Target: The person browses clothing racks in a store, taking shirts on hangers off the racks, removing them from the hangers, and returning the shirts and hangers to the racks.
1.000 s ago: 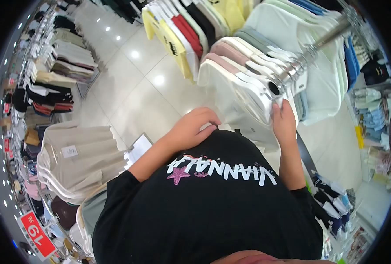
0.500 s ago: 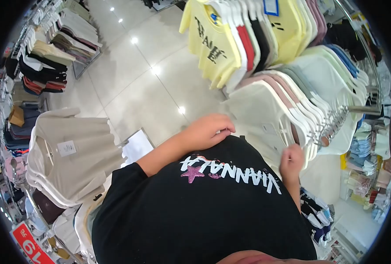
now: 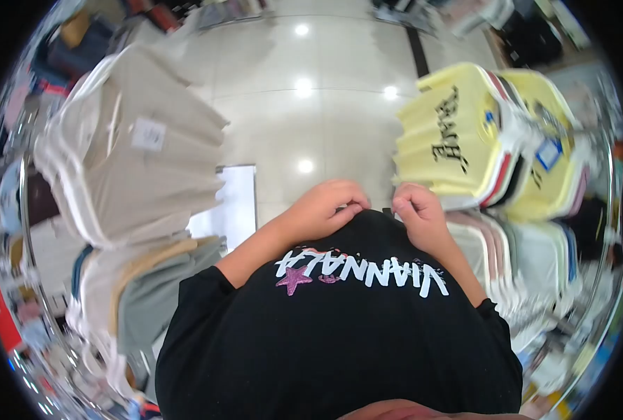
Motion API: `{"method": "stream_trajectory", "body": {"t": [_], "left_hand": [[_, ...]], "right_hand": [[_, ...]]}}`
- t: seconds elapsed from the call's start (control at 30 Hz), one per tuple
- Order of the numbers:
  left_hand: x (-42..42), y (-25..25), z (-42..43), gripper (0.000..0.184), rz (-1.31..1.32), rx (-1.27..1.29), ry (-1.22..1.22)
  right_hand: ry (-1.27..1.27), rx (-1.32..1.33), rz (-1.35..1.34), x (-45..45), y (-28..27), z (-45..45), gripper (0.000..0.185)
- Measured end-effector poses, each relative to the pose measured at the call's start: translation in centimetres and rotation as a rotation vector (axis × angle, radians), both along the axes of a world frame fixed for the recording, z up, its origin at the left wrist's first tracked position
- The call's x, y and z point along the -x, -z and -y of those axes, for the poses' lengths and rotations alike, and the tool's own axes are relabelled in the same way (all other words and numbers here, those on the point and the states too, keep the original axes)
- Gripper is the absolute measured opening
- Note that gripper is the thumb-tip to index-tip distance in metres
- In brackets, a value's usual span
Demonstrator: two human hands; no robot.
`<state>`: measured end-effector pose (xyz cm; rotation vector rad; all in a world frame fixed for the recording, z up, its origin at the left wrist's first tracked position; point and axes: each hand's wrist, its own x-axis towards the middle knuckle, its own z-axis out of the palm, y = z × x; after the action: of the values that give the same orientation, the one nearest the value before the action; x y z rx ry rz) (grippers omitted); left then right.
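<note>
The black T-shirt (image 3: pixel 339 336) I am wearing, printed with white letters and a pink star, fills the lower middle of the view. My left hand (image 3: pixel 334 203) is closed at the shirt's front, its fingers curled and the thumb laid against them. On the other side, my right hand (image 3: pixel 420 212) is also closed, thumb bent against the index finger, beside the shirt's front edge. Whether either hand grips the cloth or anything small is hidden from here. A narrow gap separates the two hands.
Beige shirts (image 3: pixel 161 175) hang on a rack at left, with a grey-green garment (image 3: pixel 164 294) nearer me. Yellow printed shirts (image 3: pixel 458 133) and pale shirts (image 3: pixel 486 245) hang at right. Between them runs a shiny tiled floor (image 3: pixel 304 126), with a white panel (image 3: pixel 231 206) at its left.
My right hand has moved in from beside the hanging pale shirts to the front of my T-shirt. My view has turned right, so the aisle now lies straight ahead. The left hand stays closed.
</note>
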<state>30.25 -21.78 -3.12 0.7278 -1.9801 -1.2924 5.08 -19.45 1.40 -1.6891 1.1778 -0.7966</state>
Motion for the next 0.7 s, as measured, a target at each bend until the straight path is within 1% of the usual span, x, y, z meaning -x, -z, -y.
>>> {"method": "stream_trajectory", "body": {"t": [0.03,0.1,0.17,0.2,0.37,0.5,0.6,0.7], "left_hand": [[-1.2,0.1,-0.3,0.008,-0.002,-0.017,-0.08],[-3.4,0.1,-0.8,0.008,0.011,-0.033,-0.209],[-5.0,0.0,-1.5,0.007,0.05,-0.062,-0.33],[-5.6,0.0,-1.5,0.007,0.061,-0.066,-0.369],[-6.7,-0.4,0.7,0.008,0.088,-0.053,-0.545],[-5.5,-0.3,5.1,0.008,0.087,-0.016,-0.671],[-4.5,-1.7,10.0,0.008,0.119,-0.023,-0.705],[-3.4,-2.5,14.4,0.009,0.147,-0.007,-0.723]], "right_hand": [[-0.069,-0.082,0.056,-1.4,0.4,1.3,0.019],[-0.218,-0.091,0.056,-4.3,0.3,3.7,0.018],[-0.444,-0.191,0.048,-6.6,0.8,5.7,0.017],[-0.528,-0.157,0.032,-7.5,0.9,6.9,0.017],[-0.716,-0.194,0.045,-10.4,1.6,13.5,0.018],[-0.849,-0.211,0.058,-10.6,1.7,20.1,0.019],[-0.855,-0.262,0.015,-9.8,0.7,25.5,0.019],[-0.874,-0.259,0.057,-8.9,1.0,30.1,0.02]]}}
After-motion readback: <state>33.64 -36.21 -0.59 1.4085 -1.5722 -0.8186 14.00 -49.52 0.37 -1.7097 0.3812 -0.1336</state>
